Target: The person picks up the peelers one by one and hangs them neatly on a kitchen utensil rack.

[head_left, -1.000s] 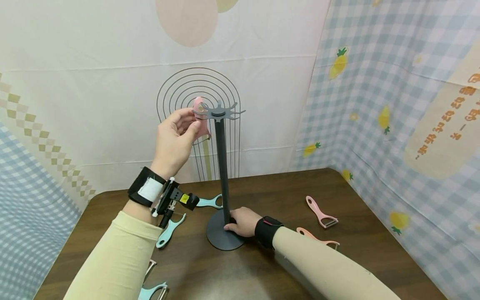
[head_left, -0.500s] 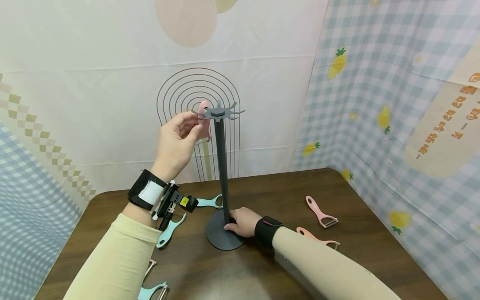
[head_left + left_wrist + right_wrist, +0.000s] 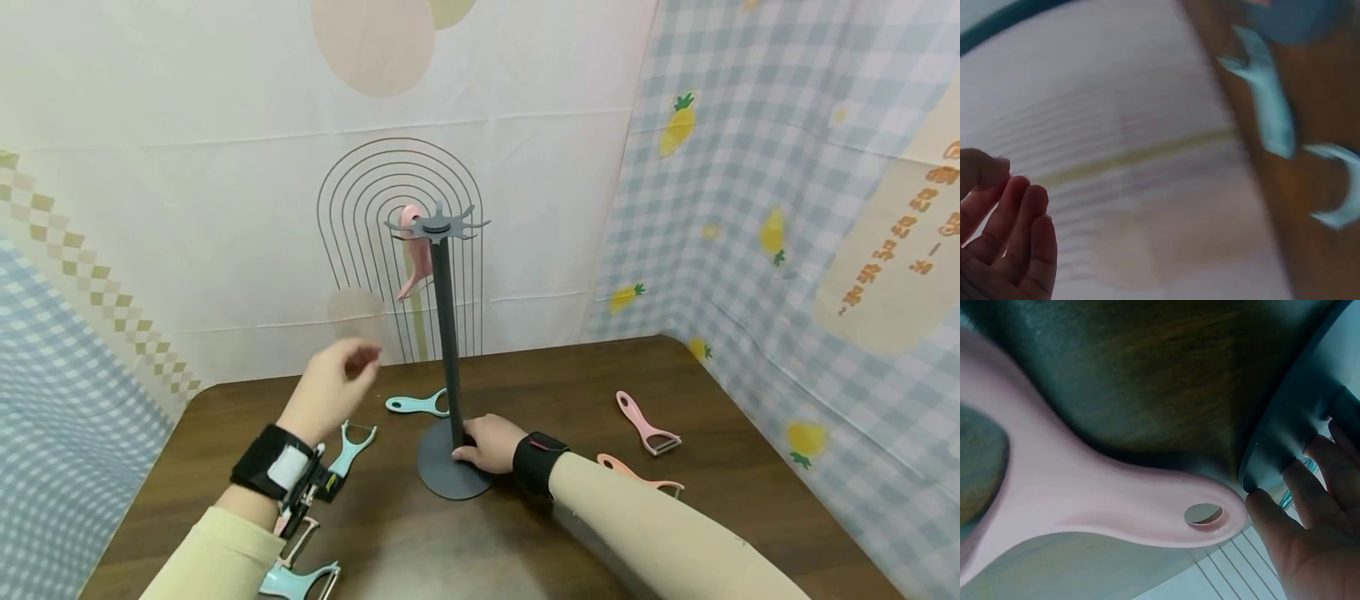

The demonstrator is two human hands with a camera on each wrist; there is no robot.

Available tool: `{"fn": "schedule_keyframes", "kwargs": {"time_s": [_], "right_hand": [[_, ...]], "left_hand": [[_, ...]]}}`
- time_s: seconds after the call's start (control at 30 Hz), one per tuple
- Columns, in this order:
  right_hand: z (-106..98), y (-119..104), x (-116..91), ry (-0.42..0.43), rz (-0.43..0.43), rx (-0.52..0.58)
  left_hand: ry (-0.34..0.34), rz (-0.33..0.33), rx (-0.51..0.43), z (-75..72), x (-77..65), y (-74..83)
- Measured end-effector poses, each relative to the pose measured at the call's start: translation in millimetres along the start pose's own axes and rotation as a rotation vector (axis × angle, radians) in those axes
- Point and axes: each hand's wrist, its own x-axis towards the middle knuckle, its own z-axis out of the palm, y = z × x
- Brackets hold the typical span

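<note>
The right hand [image 3: 487, 442] rests on the round base of the dark grey hanging stand [image 3: 448, 350], fingers curled against the foot of its pole, a steadying grip rather than a full clasp. The left hand [image 3: 330, 392] hangs in the air to the left of the pole, above the surface [image 3: 525, 542], fingers loosely bent and holding nothing (it is blurred in both views).

The stand is a slim upright pole on a flat disc, topped by a small wheel of notched arms. One pink peeler [image 3: 415, 250] hangs from a left arm of that wheel, its long axis near vertical, handle end up at the hook and the lower end swung slightly to the left.

Just below the left hand lies a light blue peeler [image 3: 352, 446], and another blue one [image 3: 416, 406] lies behind the base. More blue peelers [image 3: 300, 579] sit at the near left edge. To the right of the stand lie two pink peelers [image 3: 647, 423], one partly behind the right sleeve [image 3: 660, 533].
</note>
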Motion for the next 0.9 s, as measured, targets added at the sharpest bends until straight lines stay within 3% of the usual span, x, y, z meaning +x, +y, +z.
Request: {"fn": "schedule_keyframes", "kwargs": {"time_s": [0.23, 0.37, 0.6, 0.9], "right_hand": [[-1.0, 0.8, 0.4, -0.001, -0.008, -0.007], [2.1, 3.3, 2.1, 0.002, -0.005, -0.007], [1.2, 4.0, 2.4, -0.001, -0.009, 0.005], [1.6, 3.5, 1.0, -0.001, -0.014, 0.007]], "left_hand": [[-0.194, -0.077, 0.374, 32.4, -44.4, -41.2], [-0.296, -0.118, 0.497, 38.3, -59.8, -52.3], [-0.402, -0.186, 0.542, 44.2, -75.3, -62.1], [-0.43, -0.208, 0.527, 49.9, -79.8, -64.0]]}}
